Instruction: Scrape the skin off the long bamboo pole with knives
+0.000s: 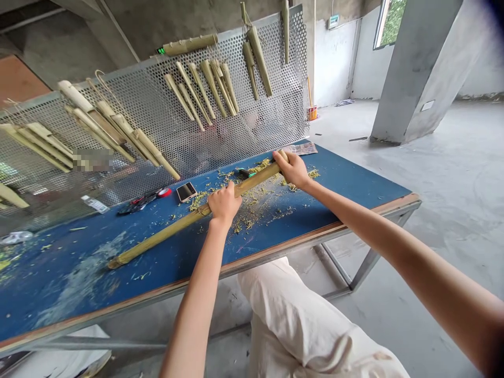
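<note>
A long bamboo pole [165, 235] lies slanted across the blue worktable [346, 184], its thin end near the front left and its thick end at the back right. My left hand [223, 203] is closed around the pole near its middle. My right hand [292, 169] is closed around the pole's thick far end. Yellow-green bamboo shavings [263, 207] are scattered on the table under and around both hands. A dark-handled tool [244, 172] lies on the table just behind the pole, between my hands.
A perforated metal panel [236, 131] stands along the table's far edge with several cut bamboo pieces [205, 89] hanging on it. A phone [186, 191], a red-and-black item [144, 200] and a paper [302, 149] lie on the table. A concrete pillar [417, 68] stands right.
</note>
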